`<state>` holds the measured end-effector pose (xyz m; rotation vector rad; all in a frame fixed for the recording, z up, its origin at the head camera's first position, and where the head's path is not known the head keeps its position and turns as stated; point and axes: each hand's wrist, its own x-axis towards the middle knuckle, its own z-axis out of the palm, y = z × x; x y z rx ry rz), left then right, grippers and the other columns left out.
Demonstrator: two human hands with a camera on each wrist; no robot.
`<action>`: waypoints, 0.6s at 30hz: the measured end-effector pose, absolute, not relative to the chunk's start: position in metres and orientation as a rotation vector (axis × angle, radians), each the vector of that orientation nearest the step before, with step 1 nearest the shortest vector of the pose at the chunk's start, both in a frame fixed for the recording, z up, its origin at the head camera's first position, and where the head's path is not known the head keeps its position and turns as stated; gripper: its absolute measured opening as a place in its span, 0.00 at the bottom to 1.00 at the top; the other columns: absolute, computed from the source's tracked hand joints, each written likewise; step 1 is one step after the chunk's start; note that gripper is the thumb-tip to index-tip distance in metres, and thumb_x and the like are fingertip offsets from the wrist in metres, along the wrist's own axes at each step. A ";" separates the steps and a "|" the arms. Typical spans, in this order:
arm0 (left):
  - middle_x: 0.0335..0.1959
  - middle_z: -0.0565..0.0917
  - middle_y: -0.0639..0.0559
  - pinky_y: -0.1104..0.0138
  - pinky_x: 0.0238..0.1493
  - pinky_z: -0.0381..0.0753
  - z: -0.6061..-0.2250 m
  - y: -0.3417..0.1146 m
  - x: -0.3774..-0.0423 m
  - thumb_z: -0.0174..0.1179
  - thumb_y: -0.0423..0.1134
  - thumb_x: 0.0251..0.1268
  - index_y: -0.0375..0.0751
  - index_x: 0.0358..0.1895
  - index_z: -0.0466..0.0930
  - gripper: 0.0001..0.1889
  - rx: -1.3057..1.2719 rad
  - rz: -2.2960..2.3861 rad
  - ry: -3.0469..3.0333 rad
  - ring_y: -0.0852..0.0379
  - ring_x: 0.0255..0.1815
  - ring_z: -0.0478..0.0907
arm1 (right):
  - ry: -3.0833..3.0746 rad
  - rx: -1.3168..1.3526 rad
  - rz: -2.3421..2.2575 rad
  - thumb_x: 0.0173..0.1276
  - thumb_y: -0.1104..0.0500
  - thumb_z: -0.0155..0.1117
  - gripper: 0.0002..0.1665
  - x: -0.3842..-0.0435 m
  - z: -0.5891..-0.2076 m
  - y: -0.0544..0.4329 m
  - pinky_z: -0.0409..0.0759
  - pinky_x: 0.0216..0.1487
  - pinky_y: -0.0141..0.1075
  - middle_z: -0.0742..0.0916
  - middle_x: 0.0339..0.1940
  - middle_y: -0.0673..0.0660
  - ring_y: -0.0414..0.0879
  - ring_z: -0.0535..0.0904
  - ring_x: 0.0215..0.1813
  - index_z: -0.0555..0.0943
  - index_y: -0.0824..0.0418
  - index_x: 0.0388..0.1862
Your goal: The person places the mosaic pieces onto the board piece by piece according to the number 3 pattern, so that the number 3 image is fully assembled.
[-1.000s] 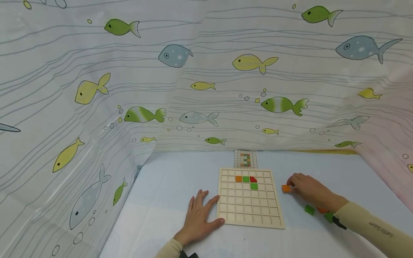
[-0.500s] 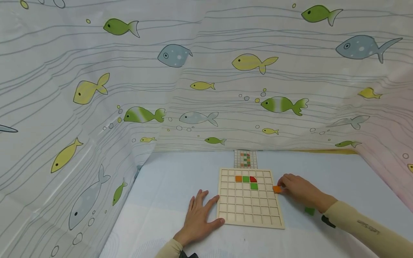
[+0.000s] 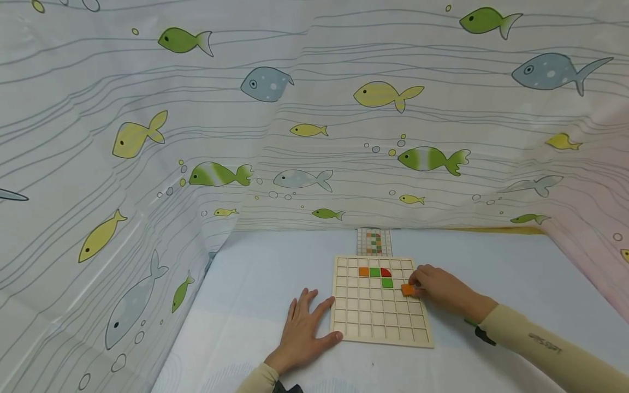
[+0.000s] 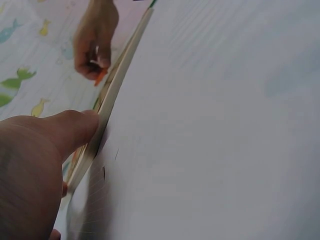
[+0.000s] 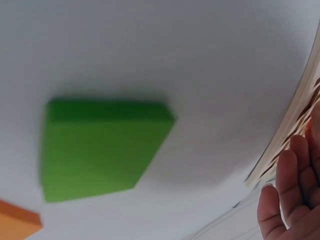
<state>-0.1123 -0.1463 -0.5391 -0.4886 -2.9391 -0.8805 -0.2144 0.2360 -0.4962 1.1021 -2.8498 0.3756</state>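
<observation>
The writing (image 3: 544, 343) on the right sleeve (image 3: 585, 365) is too small to read. The right hand (image 3: 439, 285) pinches the orange block (image 3: 407, 290), its bare end pointing left and its long side hard to tell, over the right part of the board (image 3: 363, 327), farther in than half a second ago. The left hand (image 3: 306, 334) has its fingers spread wide and its thumb on the board's edge.

Pale sheeting (image 3: 339, 52) walls the back and sides, creased at left, pinkish at right; wavy lines, green, yellow and blue fish. Surface below (image 3: 270, 262) white to light blue. Ochre strip (image 3: 506, 231) along far right edge. Soft shadows.
</observation>
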 end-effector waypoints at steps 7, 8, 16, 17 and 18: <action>0.81 0.61 0.33 0.30 0.81 0.47 -0.537 -0.147 -0.113 0.62 0.69 0.68 0.55 0.78 0.71 0.40 -0.481 -0.869 -2.955 0.28 0.86 0.49 | -2.865 1.106 0.369 0.72 0.55 0.75 0.11 -0.216 -0.503 0.224 0.86 0.51 0.43 0.84 0.44 0.45 0.41 0.79 0.45 0.84 0.55 0.48; 0.80 0.61 0.33 0.30 0.81 0.47 -0.537 -0.147 -0.113 0.62 0.69 0.68 0.55 0.78 0.71 0.40 -0.481 -0.868 -2.956 0.28 0.86 0.49 | -2.864 1.115 0.371 0.72 0.55 0.75 0.11 -0.217 -0.503 0.222 0.86 0.51 0.43 0.84 0.44 0.45 0.42 0.79 0.45 0.83 0.55 0.48; 0.81 0.61 0.33 0.30 0.81 0.46 -0.536 -0.146 -0.113 0.62 0.68 0.68 0.55 0.78 0.72 0.39 -0.477 -0.884 -2.953 0.28 0.86 0.49 | -2.845 1.176 0.390 0.73 0.55 0.73 0.11 -0.218 -0.502 0.209 0.85 0.51 0.43 0.84 0.44 0.47 0.43 0.79 0.45 0.83 0.57 0.49; 0.81 0.61 0.33 0.30 0.81 0.46 -0.537 -0.146 -0.113 0.62 0.68 0.68 0.55 0.78 0.72 0.39 -0.476 -0.883 -2.952 0.28 0.86 0.49 | -2.862 1.174 0.392 0.74 0.55 0.72 0.10 -0.218 -0.502 0.208 0.85 0.51 0.43 0.84 0.44 0.46 0.42 0.79 0.45 0.83 0.57 0.49; 0.81 0.61 0.33 0.30 0.81 0.46 -0.537 -0.147 -0.112 0.63 0.68 0.68 0.55 0.78 0.72 0.39 -0.476 -0.885 -2.952 0.28 0.86 0.49 | -2.879 1.170 0.399 0.75 0.56 0.72 0.09 -0.218 -0.501 0.206 0.85 0.52 0.44 0.84 0.44 0.46 0.42 0.79 0.46 0.83 0.56 0.49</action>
